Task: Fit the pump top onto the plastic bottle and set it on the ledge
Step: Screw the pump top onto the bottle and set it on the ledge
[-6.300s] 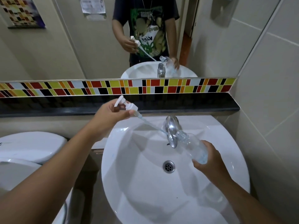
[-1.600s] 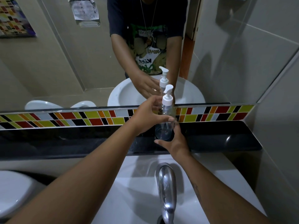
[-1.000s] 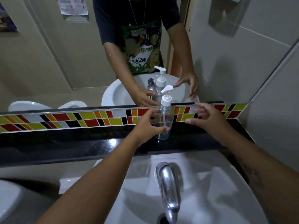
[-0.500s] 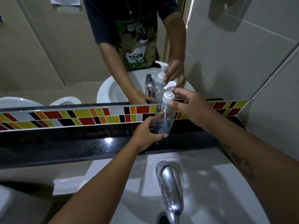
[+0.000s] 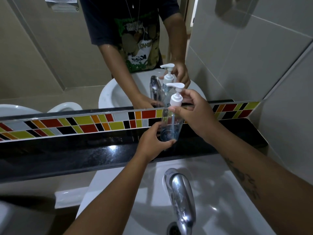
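Note:
A clear plastic bottle (image 5: 171, 128) stands upright on the black ledge (image 5: 84, 153), with the white pump top (image 5: 176, 97) seated on its neck and the spout pointing left. My left hand (image 5: 153, 143) wraps the bottle's base from the left. My right hand (image 5: 194, 112) pinches the pump's white collar from the right, thumb and fingers around it. The dip tube shows inside the bottle.
A chrome tap (image 5: 179, 192) rises from the white sink (image 5: 220, 200) directly below the ledge. A coloured tile strip (image 5: 84, 122) and a mirror (image 5: 50, 56) back the ledge. A tiled wall (image 5: 288, 99) closes the right side.
My right hand has settled lower on the pump collar and the spout has swung round to point left. My left hand stays on the bottle's base on the ledge.

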